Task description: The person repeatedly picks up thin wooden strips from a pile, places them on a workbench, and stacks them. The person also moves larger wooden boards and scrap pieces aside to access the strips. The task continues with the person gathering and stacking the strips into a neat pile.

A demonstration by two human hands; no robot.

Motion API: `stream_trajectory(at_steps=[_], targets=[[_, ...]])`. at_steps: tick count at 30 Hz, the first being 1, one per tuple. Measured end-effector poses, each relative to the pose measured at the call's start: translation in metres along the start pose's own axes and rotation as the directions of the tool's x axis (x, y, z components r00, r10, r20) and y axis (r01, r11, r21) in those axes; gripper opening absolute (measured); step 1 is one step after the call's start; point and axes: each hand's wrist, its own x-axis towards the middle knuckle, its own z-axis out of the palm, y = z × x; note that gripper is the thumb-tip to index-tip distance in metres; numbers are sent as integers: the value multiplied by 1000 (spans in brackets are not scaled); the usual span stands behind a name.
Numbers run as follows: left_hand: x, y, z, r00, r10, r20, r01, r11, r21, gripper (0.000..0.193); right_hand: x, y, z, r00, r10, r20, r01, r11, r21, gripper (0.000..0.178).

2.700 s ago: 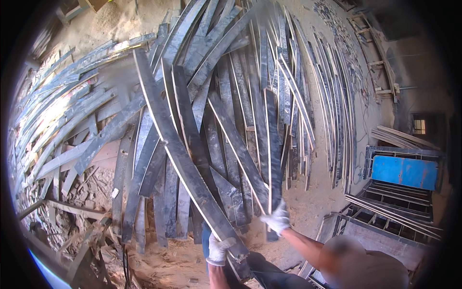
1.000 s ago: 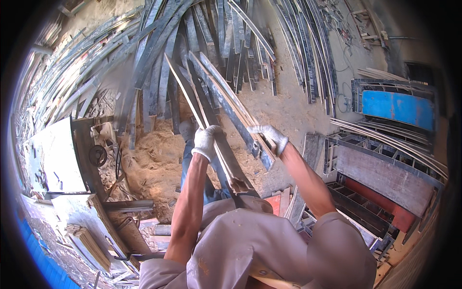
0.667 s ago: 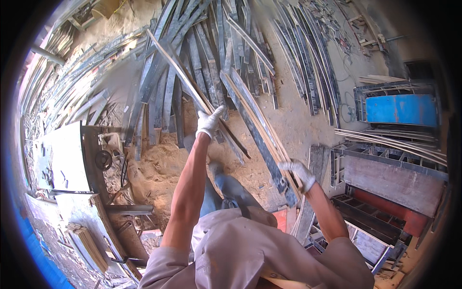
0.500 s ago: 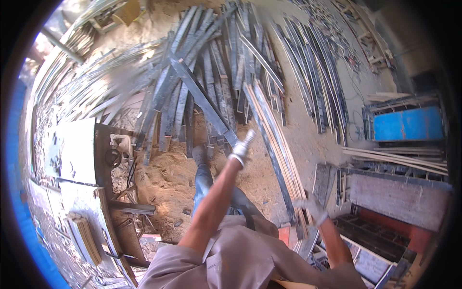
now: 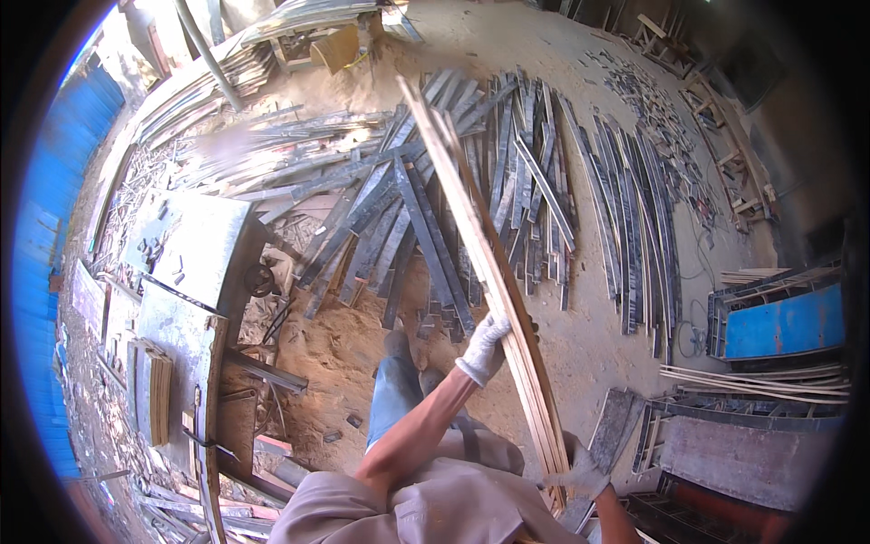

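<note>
A bundle of long pale wooden slats [image 5: 480, 245] runs from the lower right up toward the top middle. My left hand [image 5: 483, 348], in a white glove, grips the bundle partway along its length. My right hand [image 5: 580, 464], also gloved, holds the bundle's near end low at my right side. Below the slats on the ground lies a spread of grey weathered planks [image 5: 426, 227].
A grey metal saw table [image 5: 186, 281] stands to the left beside a sawdust mound [image 5: 340, 340]. Rows of thin strips [image 5: 634, 218] lie on the sandy floor to the right. A blue panel [image 5: 784, 322] and stacked wooden frames [image 5: 743, 453] sit at far right.
The view has swung downward. My left hand has taken hold of the pale slat bundle further up, my right hand has dropped to its near end, and the bundle now points up and away.
</note>
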Motion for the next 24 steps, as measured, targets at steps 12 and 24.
stream_trajectory(at_steps=[12, 24], targets=[[-217, 197, -22, 586, 746, -317, -686, 665, 296, 83, 212, -162, 80, 801, 10, 599, 256, 898, -358, 126], [-433, 342, -195, -22, 551, -835, -991, 101, 92, 33, 321, -396, 420, 387, -164, 907, 885, -209, -416, 125]])
